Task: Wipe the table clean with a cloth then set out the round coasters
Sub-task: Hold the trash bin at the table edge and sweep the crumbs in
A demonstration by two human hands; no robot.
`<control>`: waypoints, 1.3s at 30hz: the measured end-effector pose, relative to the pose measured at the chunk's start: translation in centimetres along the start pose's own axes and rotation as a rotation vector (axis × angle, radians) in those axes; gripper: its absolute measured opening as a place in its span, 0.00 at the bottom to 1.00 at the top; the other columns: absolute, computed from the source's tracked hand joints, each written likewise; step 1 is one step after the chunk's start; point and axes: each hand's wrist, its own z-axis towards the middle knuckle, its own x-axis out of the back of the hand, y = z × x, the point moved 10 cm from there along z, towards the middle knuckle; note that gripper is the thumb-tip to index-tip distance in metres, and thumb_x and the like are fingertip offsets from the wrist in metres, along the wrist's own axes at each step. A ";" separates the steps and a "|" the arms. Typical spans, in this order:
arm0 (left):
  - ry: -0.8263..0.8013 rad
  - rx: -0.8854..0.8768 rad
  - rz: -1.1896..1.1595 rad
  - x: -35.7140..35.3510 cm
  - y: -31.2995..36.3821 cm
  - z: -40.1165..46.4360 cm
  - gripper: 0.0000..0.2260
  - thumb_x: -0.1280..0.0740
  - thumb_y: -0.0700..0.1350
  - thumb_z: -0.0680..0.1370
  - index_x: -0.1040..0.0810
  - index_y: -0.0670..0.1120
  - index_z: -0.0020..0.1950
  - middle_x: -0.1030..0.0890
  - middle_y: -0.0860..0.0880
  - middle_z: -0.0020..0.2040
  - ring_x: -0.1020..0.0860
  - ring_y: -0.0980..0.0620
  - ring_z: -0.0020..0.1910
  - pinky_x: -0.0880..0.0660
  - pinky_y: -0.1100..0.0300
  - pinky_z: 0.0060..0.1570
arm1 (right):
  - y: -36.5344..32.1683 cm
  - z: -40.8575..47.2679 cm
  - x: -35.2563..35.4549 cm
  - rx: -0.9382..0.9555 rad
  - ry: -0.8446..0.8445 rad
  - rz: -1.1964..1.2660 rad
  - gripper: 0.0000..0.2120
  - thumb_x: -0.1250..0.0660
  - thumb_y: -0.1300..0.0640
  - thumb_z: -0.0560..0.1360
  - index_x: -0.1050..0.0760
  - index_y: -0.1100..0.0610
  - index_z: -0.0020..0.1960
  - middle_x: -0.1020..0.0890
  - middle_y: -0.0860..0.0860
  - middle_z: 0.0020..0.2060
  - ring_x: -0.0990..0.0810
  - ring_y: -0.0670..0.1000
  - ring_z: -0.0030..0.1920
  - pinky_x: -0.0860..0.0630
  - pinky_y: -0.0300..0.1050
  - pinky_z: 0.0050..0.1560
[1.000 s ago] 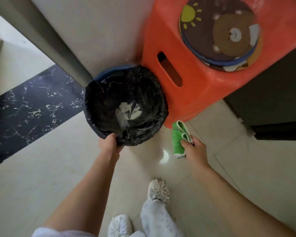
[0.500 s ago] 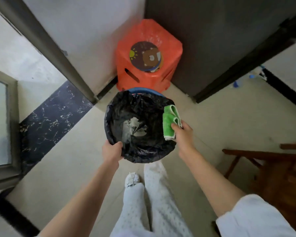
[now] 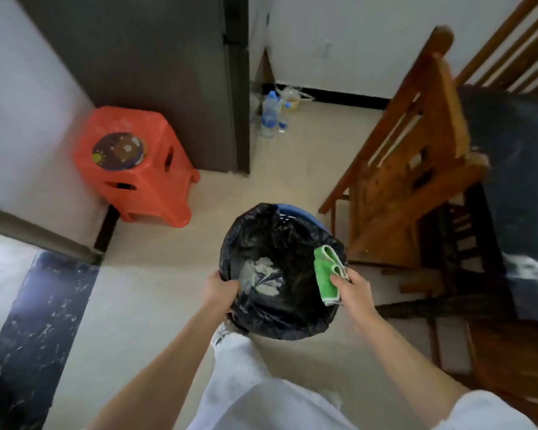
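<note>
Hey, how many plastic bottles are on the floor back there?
2 that I can tell: a large blue-labelled bottle by the dark door's edge, and a smaller bottle beside it. Clutter behind may hide more.

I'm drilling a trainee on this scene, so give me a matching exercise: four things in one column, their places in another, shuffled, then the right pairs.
Things:
1. green cloth
2. round coasters
3. bin with black bag
4. plastic bottles

Places:
A. on the floor by the far wall
B. held at its rim by the left hand
C. on top of the orange stool
D. pinched in the right hand

Pairs: 1-D, 2-C, 3-B, 4-A
</note>
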 end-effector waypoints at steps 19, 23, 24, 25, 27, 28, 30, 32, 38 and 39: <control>-0.032 -0.164 0.184 -33.5 4.3 -12.8 0.10 0.37 0.44 0.73 0.27 0.46 0.54 0.20 0.42 0.50 0.21 0.39 0.46 0.21 0.45 0.47 | 7.8 2.2 41.6 0.109 0.577 0.101 0.15 0.38 0.63 0.75 0.29 0.58 0.62 0.23 0.54 0.51 0.25 0.52 0.49 0.29 0.46 0.50; -0.029 -0.192 0.205 -36.7 6.0 -12.0 0.23 0.40 0.47 0.75 0.36 0.52 0.71 0.25 0.43 0.63 0.22 0.41 0.49 0.21 0.49 0.44 | 6.6 4.6 47.3 0.085 0.713 -0.064 0.17 0.38 0.61 0.76 0.32 0.58 0.65 0.27 0.56 0.56 0.27 0.54 0.51 0.31 0.47 0.53; -0.024 -0.183 0.221 -37.5 6.2 -11.6 0.25 0.40 0.49 0.75 0.39 0.54 0.73 0.28 0.42 0.66 0.23 0.41 0.50 0.21 0.49 0.46 | 6.4 5.5 48.6 0.081 0.733 -0.132 0.17 0.39 0.62 0.76 0.32 0.59 0.65 0.28 0.57 0.56 0.28 0.54 0.49 0.32 0.47 0.52; -0.012 -0.174 0.247 -38.0 6.4 -11.5 0.26 0.40 0.49 0.76 0.42 0.55 0.74 0.32 0.42 0.69 0.24 0.40 0.51 0.23 0.51 0.46 | 6.3 6.3 49.8 0.074 0.753 -0.200 0.17 0.39 0.62 0.76 0.32 0.59 0.65 0.28 0.58 0.56 0.28 0.56 0.50 0.31 0.48 0.53; 0.020 -0.166 0.303 -38.5 6.6 -11.3 0.27 0.41 0.50 0.78 0.46 0.54 0.76 0.36 0.41 0.72 0.26 0.38 0.55 0.30 0.53 0.45 | 6.4 7.3 52.0 0.039 0.789 -0.323 0.20 0.40 0.63 0.76 0.34 0.58 0.67 0.30 0.60 0.59 0.29 0.60 0.56 0.31 0.53 0.57; 0.036 -0.159 0.336 -38.8 6.6 -11.1 0.27 0.41 0.50 0.78 0.46 0.53 0.76 0.37 0.40 0.72 0.26 0.37 0.55 0.31 0.53 0.45 | 6.8 8.2 53.1 0.001 0.805 -0.364 0.21 0.41 0.63 0.76 0.36 0.57 0.69 0.31 0.60 0.60 0.30 0.61 0.59 0.32 0.54 0.58; 0.059 -0.161 0.365 -38.9 6.7 -11.0 0.27 0.41 0.49 0.78 0.45 0.54 0.76 0.36 0.39 0.71 0.28 0.39 0.50 0.32 0.53 0.45 | 7.5 9.2 54.7 -0.075 0.821 -0.414 0.23 0.43 0.63 0.77 0.39 0.57 0.71 0.33 0.60 0.63 0.33 0.62 0.61 0.32 0.55 0.58; 0.077 -0.159 0.390 -39.2 6.9 -10.9 0.26 0.41 0.50 0.77 0.44 0.55 0.75 0.38 0.38 0.70 0.28 0.38 0.50 0.30 0.52 0.48 | 8.3 10.2 55.3 -0.149 0.820 -0.453 0.24 0.44 0.64 0.77 0.41 0.57 0.72 0.34 0.59 0.63 0.34 0.62 0.60 0.31 0.54 0.58; 0.089 -0.191 0.470 -40.6 7.8 -11.8 0.29 0.41 0.51 0.76 0.48 0.60 0.75 0.41 0.38 0.70 0.28 0.34 0.53 0.28 0.45 0.57 | 4.8 11.3 41.1 0.299 0.214 -0.482 0.25 0.40 0.65 0.75 0.38 0.56 0.72 0.31 0.52 0.54 0.27 0.51 0.51 0.26 0.47 0.54; 0.105 -0.191 0.490 -40.8 8.1 -12.1 0.28 0.42 0.51 0.76 0.48 0.59 0.75 0.42 0.38 0.70 0.28 0.33 0.55 0.30 0.45 0.58 | 4.2 10.7 38.5 0.364 0.069 -0.457 0.24 0.39 0.65 0.75 0.35 0.56 0.71 0.30 0.50 0.52 0.26 0.50 0.48 0.25 0.46 0.52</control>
